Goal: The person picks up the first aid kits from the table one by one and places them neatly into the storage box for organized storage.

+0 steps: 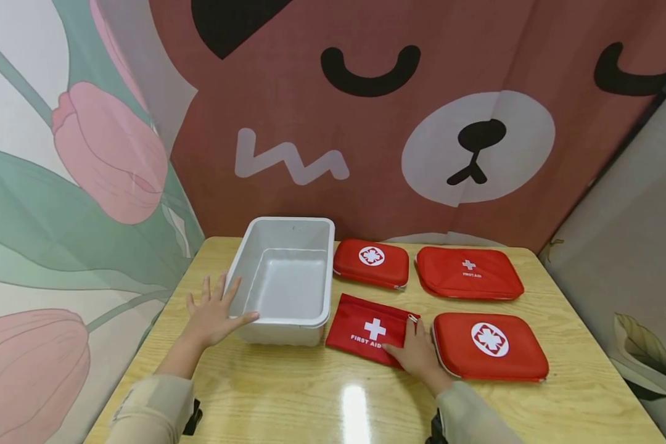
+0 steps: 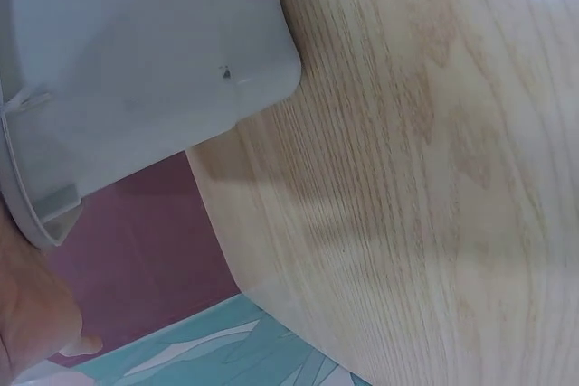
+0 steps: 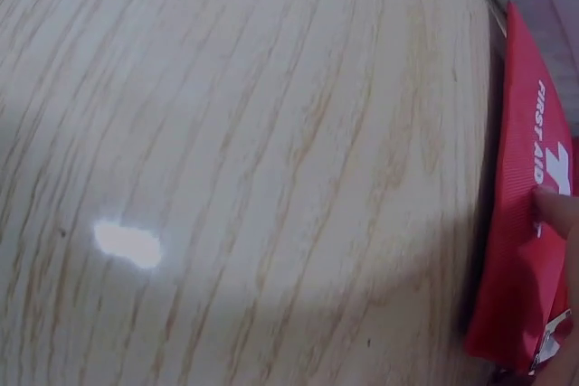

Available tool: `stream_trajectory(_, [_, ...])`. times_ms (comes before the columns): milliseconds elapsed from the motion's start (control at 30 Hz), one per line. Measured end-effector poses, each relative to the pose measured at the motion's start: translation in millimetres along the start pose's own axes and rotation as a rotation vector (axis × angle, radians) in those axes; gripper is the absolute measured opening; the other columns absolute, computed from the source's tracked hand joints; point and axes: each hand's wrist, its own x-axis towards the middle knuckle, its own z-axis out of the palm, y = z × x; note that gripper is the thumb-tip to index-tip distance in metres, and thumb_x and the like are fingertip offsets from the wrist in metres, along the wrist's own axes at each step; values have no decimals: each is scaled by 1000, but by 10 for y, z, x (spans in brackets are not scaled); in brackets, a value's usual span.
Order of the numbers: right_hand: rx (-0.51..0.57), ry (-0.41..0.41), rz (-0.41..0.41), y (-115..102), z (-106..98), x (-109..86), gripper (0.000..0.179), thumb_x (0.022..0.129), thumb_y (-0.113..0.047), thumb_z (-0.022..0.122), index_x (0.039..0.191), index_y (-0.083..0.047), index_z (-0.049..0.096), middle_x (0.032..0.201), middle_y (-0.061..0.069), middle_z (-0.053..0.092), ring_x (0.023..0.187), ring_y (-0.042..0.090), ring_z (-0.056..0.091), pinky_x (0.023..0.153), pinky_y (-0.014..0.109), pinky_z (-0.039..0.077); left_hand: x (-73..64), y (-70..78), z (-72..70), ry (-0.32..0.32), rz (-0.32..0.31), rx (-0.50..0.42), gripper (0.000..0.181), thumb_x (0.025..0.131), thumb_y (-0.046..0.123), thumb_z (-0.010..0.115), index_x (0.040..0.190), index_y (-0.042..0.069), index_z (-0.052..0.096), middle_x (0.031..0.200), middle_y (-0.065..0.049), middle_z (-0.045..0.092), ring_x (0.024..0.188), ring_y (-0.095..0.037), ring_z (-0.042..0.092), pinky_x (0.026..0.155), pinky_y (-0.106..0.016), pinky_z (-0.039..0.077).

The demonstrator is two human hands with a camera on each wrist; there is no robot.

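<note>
My left hand [image 1: 211, 317] has its fingers spread and touches the near left rim of a pale grey plastic bin [image 1: 246, 246]. In the left wrist view, part of that hand [image 2: 36, 314] shows beside the bin wall [image 2: 154, 70]. My right hand [image 1: 419, 351] grips the right side of a flat red zip pouch [image 1: 349, 320] marked FIRST AID with a white cross. In the right wrist view, the thumb [image 3: 556, 210] lies on the face of the pouch [image 3: 516, 259], near the lettering. Fingers beyond the pouch's edge are partly hidden.
Right of the bin lie a small red first-aid case [image 1: 349, 262], a wider FIRST AID case [image 1: 444, 271] and a red case with a round white emblem [image 1: 522, 351]. All are on the wooden table [image 1: 288, 394]. A printed curtain [image 1: 288, 203] hangs behind.
</note>
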Motion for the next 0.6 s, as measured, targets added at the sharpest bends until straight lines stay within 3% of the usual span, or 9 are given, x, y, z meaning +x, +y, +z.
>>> stream_trajectory(167, [-9, 37, 51, -24, 6, 21, 92, 73, -39, 70, 131, 16, 23, 124, 36, 32, 111, 50, 32, 86, 56, 37, -6, -5, 12, 9, 5, 1, 90, 78, 64, 49, 142, 8, 22, 145, -24, 9, 129, -46, -6, 88, -71, -3])
stream_trajectory(367, [61, 52, 189, -43, -29, 38, 91, 70, -37, 73, 126, 17, 27, 109, 33, 43, 101, 44, 42, 81, 53, 41, -15, -1, 35, 35, 21, -9, 89, 78, 61, 50, 141, 6, 23, 145, -24, 10, 130, -45, -2, 90, -69, 2])
stream_trajectory(433, [60, 37, 213, -45, -49, 38, 85, 69, -39, 73, 119, 19, 35, 105, 31, 46, 97, 41, 44, 78, 50, 42, -17, -5, 48, 49, 29, -16, 88, 78, 60, 51, 141, 5, 24, 145, -23, 10, 130, -44, 0, 91, -68, 3])
stream_trajectory(600, [116, -19, 242, -29, -91, 25, 57, 69, -41, 72, 84, 12, 57, 80, 16, 55, 74, 26, 49, 59, 33, 43, -16, -23, 76, 79, 46, -23, 88, 78, 59, 53, 140, 3, 26, 145, -22, 12, 130, -42, 5, 91, -67, 7])
